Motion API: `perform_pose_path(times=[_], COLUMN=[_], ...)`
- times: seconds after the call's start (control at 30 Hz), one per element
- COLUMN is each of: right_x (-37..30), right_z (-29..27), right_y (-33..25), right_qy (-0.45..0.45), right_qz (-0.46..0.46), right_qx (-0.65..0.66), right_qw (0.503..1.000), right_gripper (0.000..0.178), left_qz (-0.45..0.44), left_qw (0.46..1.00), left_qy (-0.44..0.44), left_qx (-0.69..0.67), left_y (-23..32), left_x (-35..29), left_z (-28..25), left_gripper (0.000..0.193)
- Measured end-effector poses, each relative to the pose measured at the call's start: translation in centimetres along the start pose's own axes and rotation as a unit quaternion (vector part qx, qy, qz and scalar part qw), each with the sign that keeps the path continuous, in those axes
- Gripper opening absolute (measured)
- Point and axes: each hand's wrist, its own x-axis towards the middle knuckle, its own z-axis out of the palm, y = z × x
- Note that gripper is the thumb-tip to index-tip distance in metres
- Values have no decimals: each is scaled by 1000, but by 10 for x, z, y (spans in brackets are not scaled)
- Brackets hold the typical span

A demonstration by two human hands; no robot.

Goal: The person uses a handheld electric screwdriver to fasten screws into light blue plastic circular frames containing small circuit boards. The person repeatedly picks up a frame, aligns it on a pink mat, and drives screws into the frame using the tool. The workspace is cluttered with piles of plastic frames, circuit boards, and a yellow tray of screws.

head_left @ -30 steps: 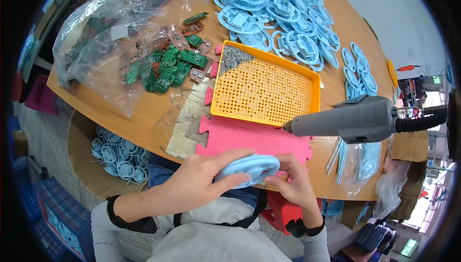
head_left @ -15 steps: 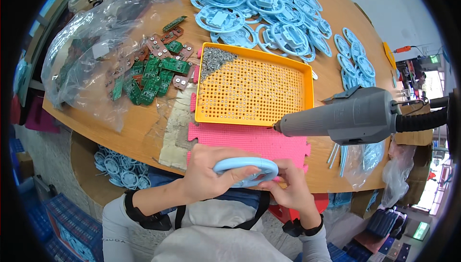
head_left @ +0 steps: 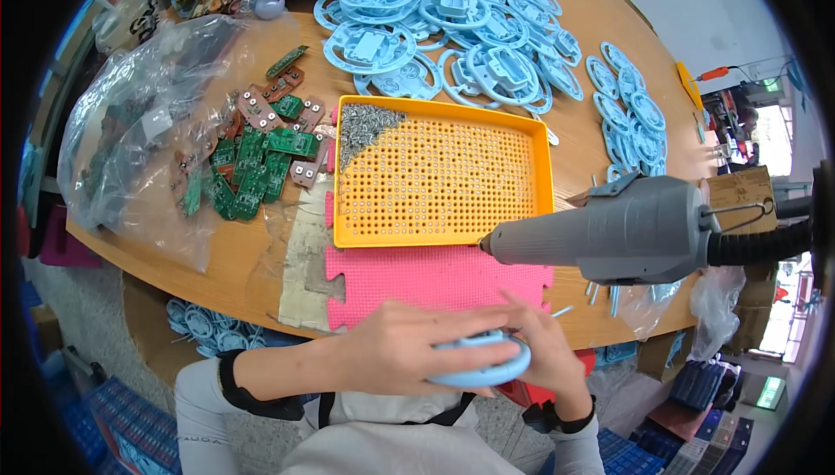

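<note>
A round light-blue plastic housing (head_left: 483, 374) is held low in front of my body, close to the table's near edge. My left hand (head_left: 409, 349) lies over its left side, closed with fingers stretched across the upper face. On the far right side my right hand (head_left: 546, 351) grips the rim; its fingertips are partly hidden behind the left hand and the part. Just beyond both hands lies a pink foam mat (head_left: 417, 279).
Beyond the mat sits a yellow perforated tray (head_left: 444, 188) with screws heaped in one corner. A grey electric screwdriver (head_left: 600, 231) juts in from the right. Green circuit boards (head_left: 252, 170) and a plastic bag (head_left: 130, 144) lie left; similar blue parts (head_left: 496, 31) are piled behind.
My left hand has moved from the housing's left rim to across its top. The housing has shifted slightly right and nearer to me, and its tilt has changed. The whole view has shifted a little.
</note>
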Motion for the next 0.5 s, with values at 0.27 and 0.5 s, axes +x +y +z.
perform_pose_path(times=[0.27,0.5], right_x=[35,85], right_z=[-44,-10], right_y=[-6,-4], right_qy=[269,291], right_qz=[42,-48], right_qx=[194,261], right_qw=[942,919], right_gripper=[82,63], left_qz=[212,213], left_qw=[950,905], left_qy=[-107,-207], left_qx=[205,306], left_y=[-19,-38], left_x=[3,-12], left_z=[8,14], left_gripper=[37,42])
